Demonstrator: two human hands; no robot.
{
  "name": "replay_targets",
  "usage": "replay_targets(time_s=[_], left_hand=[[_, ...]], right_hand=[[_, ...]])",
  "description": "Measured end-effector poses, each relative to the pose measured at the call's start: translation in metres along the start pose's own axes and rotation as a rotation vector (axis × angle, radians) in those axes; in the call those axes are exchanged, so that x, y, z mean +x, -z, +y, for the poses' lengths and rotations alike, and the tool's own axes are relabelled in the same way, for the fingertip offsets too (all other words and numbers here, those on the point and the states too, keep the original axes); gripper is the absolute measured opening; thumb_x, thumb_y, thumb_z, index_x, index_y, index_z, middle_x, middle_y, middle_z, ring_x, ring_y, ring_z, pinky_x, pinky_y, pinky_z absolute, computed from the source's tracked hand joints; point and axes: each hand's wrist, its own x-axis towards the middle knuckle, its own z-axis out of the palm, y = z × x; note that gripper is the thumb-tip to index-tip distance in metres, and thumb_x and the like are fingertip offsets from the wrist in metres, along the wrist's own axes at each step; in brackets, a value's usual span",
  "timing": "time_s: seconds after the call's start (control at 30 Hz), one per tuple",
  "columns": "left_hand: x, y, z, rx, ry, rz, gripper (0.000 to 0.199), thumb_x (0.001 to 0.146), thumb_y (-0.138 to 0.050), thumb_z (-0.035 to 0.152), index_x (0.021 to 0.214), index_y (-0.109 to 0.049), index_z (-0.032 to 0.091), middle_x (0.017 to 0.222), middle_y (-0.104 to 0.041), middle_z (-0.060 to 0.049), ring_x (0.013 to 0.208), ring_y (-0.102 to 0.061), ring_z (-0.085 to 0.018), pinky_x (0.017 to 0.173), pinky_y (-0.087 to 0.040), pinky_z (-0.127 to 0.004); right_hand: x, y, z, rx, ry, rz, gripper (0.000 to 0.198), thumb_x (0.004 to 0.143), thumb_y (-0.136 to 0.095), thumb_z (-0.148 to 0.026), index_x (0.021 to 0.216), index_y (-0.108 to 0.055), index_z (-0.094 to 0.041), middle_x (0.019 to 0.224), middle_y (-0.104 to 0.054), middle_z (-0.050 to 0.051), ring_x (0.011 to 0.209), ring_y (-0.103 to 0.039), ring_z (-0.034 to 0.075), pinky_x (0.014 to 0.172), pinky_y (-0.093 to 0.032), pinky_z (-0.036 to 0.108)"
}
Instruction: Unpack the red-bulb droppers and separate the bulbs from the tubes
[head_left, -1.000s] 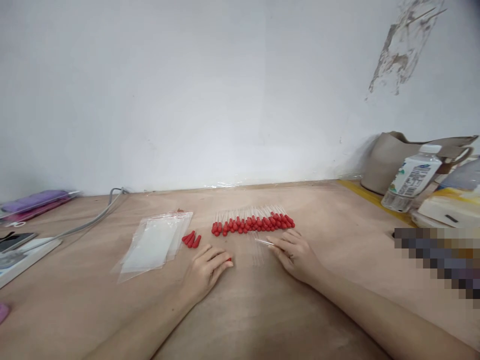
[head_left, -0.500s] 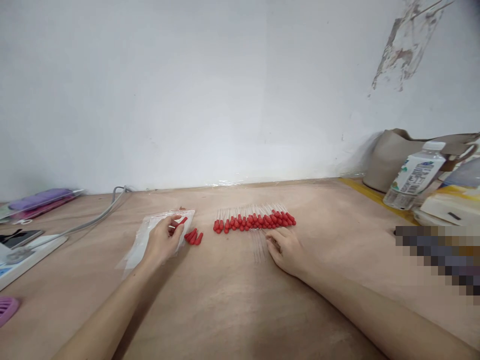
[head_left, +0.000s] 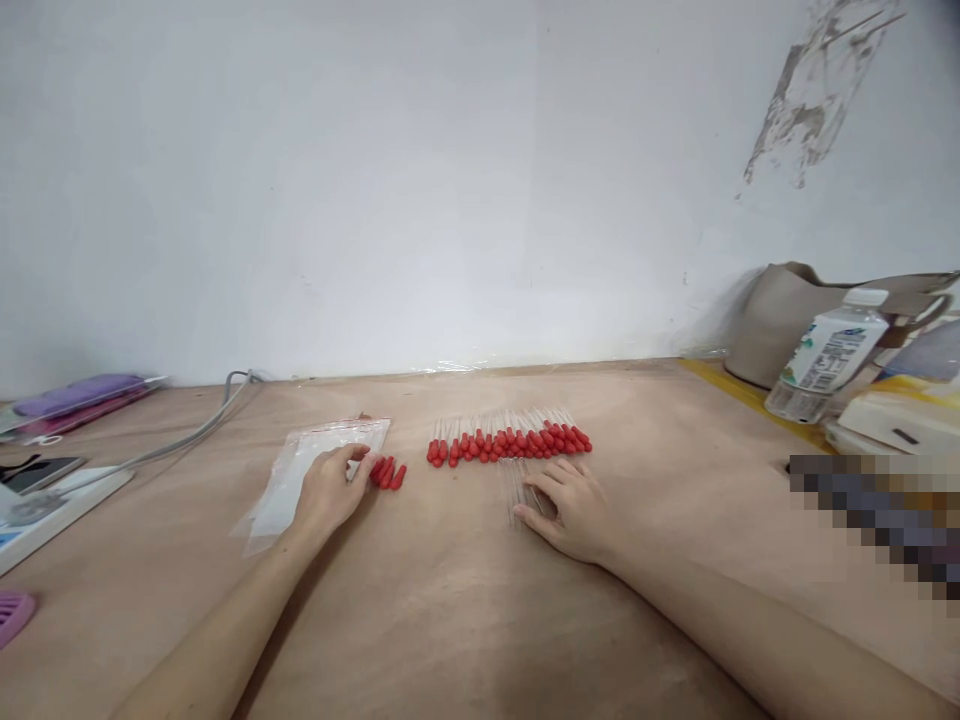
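Note:
My left hand (head_left: 332,487) rests over the clear zip bags (head_left: 281,490), its thumb and forefinger apart at the edge of a small pile of red rubber bulbs (head_left: 387,473). The thumb partly covers the nearest bulb, and the palm side is hidden. My right hand (head_left: 574,508) lies low with thumb and fingers spread, touching several thin glass tubes (head_left: 513,490) on the table. Just beyond those tubes is a row of droppers (head_left: 510,441), red bulbs towards me and thin clear stems pointing to the wall.
At the right stand a clear plastic bottle (head_left: 829,355), a grey-brown bag (head_left: 765,335) and a white container (head_left: 881,420). A grey cable (head_left: 187,442) runs to a white power strip (head_left: 79,515) at left, near a phone (head_left: 45,474) and purple packets (head_left: 79,398).
My left hand has lowered towards the pile, and the red bulb seen in its fingers is no longer visible there. My right thumb and fingers have spread over the glass tubes.

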Motion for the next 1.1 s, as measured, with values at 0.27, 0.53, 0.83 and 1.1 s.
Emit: replay_targets(time_s=[0.27, 0.53, 0.83, 1.1], left_hand=[[-0.017, -0.016, 0.042, 0.107, -0.296, 0.203, 0.024, 0.082, -0.045, 0.036, 0.083, -0.062, 0.019, 0.089, -0.06, -0.006, 0.083, -0.05, -0.021, 0.074, -0.037, -0.033], [0.001, -0.032, 0.071, 0.184, -0.232, 0.145, 0.031, 0.083, -0.04, 0.042, 0.076, -0.061, 0.02, 0.085, -0.059, -0.006, 0.087, -0.049, -0.024, 0.072, -0.031, -0.037], [0.01, -0.038, 0.076, 0.168, -0.125, 0.083, 0.03, 0.084, -0.038, 0.038, 0.074, -0.058, 0.018, 0.086, -0.059, -0.007, 0.088, -0.049, -0.026, 0.074, -0.031, -0.038], [-0.028, -0.022, 0.074, -0.068, -0.218, 0.164, 0.021, 0.086, -0.039, 0.033, 0.083, -0.054, 0.018, 0.085, -0.06, -0.005, 0.083, -0.05, -0.022, 0.073, -0.033, -0.035]], right_hand=[[0.0, 0.002, 0.0, 0.021, 0.01, -0.021, 0.03, 0.08, -0.05, -0.044, 0.094, -0.058, -0.019, 0.09, -0.06, 0.006, 0.086, -0.049, 0.021, 0.078, -0.035, 0.036], [-0.003, -0.003, 0.006, 0.086, 0.007, 0.01, 0.025, 0.083, -0.047, -0.036, 0.097, -0.057, -0.018, 0.09, -0.061, 0.007, 0.088, -0.05, 0.021, 0.078, -0.038, 0.036], [-0.002, -0.005, 0.008, 0.141, 0.021, 0.054, 0.021, 0.083, -0.048, -0.032, 0.095, -0.056, -0.017, 0.087, -0.061, 0.007, 0.085, -0.052, 0.021, 0.076, -0.043, 0.037], [-0.002, -0.002, 0.008, 0.224, -0.038, 0.176, 0.045, 0.081, -0.05, -0.031, 0.122, -0.04, -0.016, 0.116, -0.048, 0.012, 0.109, -0.045, 0.023, 0.092, -0.04, 0.039]])
